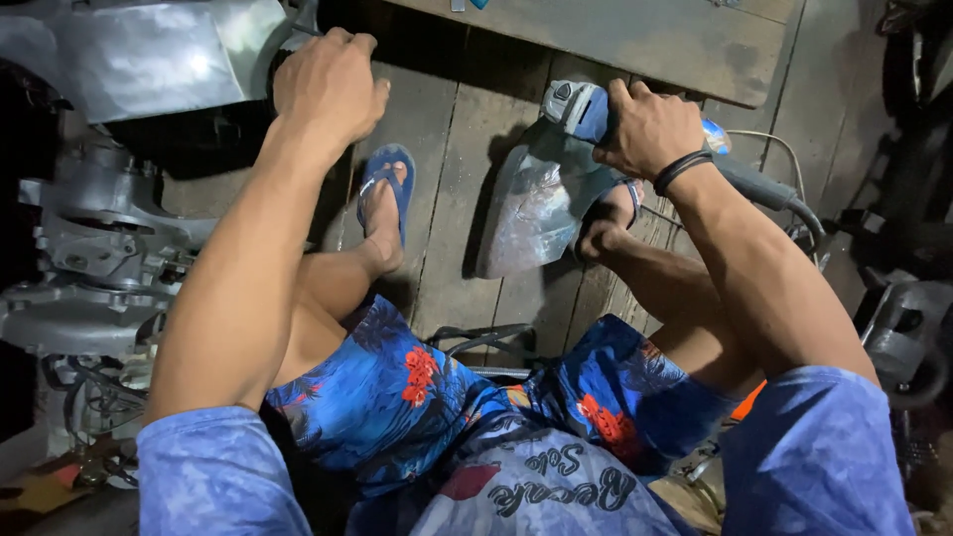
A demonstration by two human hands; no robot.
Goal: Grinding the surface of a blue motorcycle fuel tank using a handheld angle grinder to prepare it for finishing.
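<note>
From your head camera, your right hand point(650, 129) has its fingers wrapped tight around the blue grinder point(586, 107), which sits on the top edge of the shiny metal piece point(541, 213) that your right foot point(608, 223) pins to the wooden floor point(447, 149). The metal looks dull and scuffed, so I think the grinding is only partly done. Your left hand point(333, 84), well left of the metal piece, curls its fingers over the silver cover point(149, 50), and only the floor strip by your blue sandal point(387, 189) is open.

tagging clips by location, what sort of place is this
Probably a small vehicle repair workshop. The right hand holds a corded angle grinder over a metal panel, and a bare engine sits on the wooden plank floor.
</note>
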